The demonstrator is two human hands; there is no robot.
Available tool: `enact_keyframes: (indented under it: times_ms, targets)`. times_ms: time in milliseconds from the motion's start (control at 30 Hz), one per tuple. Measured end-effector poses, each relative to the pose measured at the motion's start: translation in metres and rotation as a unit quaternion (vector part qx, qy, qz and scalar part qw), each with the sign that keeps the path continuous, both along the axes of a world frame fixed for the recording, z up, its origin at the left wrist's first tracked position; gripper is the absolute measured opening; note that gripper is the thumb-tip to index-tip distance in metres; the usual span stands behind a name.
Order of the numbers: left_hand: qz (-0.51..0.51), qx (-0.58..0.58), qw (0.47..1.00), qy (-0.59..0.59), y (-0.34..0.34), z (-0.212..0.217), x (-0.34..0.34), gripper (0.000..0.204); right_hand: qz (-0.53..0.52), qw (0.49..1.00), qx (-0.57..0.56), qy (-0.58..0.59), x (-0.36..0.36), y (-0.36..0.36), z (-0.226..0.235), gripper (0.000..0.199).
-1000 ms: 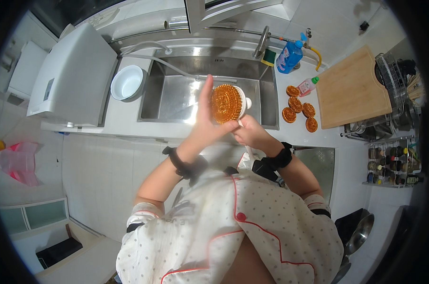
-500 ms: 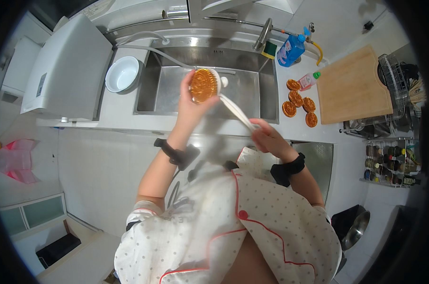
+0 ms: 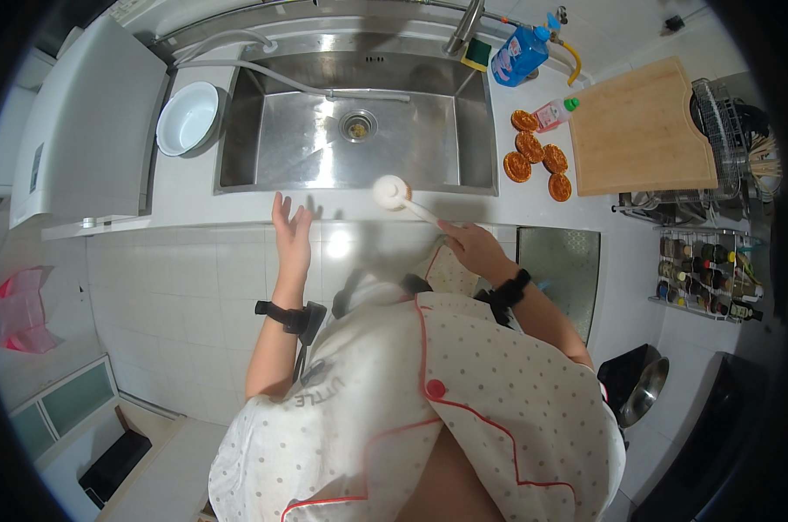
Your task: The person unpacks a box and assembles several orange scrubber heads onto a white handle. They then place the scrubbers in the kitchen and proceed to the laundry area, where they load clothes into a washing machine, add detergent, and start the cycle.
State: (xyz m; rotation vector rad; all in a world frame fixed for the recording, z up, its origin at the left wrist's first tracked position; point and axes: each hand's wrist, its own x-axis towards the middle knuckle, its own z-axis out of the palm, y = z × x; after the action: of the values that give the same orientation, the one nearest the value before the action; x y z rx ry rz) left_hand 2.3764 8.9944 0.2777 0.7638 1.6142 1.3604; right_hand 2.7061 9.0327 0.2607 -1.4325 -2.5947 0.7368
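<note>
My right hand is closed round the white handle of a scrubbing brush. The brush's round white head faces up over the counter's front edge, with a little of its copper-coloured scouring pad showing at the rim. My left hand is apart from the brush, its fingers spread and holding nothing. Beyond both hands lies the steel sink, where a grey hose reaches in over the drain. Several loose copper-coloured scouring pads lie on the counter to the right of the sink.
A white bowl stands left of the sink beside a white appliance. A blue bottle, a sponge and a small green-capped bottle are at the right. A wooden cutting board and a spice rack lie farther right.
My left hand has let go of the scouring pad on the brush head and moved down and left. The brush has come nearer, and its head has turned from pad side to white side.
</note>
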Motion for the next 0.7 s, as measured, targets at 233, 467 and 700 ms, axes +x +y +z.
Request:
enact_keyframes:
  times_ms: [233, 467, 700]
  targets:
    - [0.005, 0.013, 1.0, 0.011, -0.016, -0.01, -0.009, 0.063, -0.059, 0.997, -0.048, 0.017, 0.055, -0.016, 0.028, 0.033]
    - [-0.044, -0.006, 0.998, 0.035, -0.005, -0.008, 0.001, 0.062, -0.059, 0.995, -0.046, 0.069, 0.008, -0.007, -0.006, 0.037]
    - [-0.287, 0.111, 0.88, 0.362, 0.034, 0.024, 0.044, 0.07, -0.096, 0.97, -0.049, 0.219, -0.004, -0.01, 0.044, 0.028]
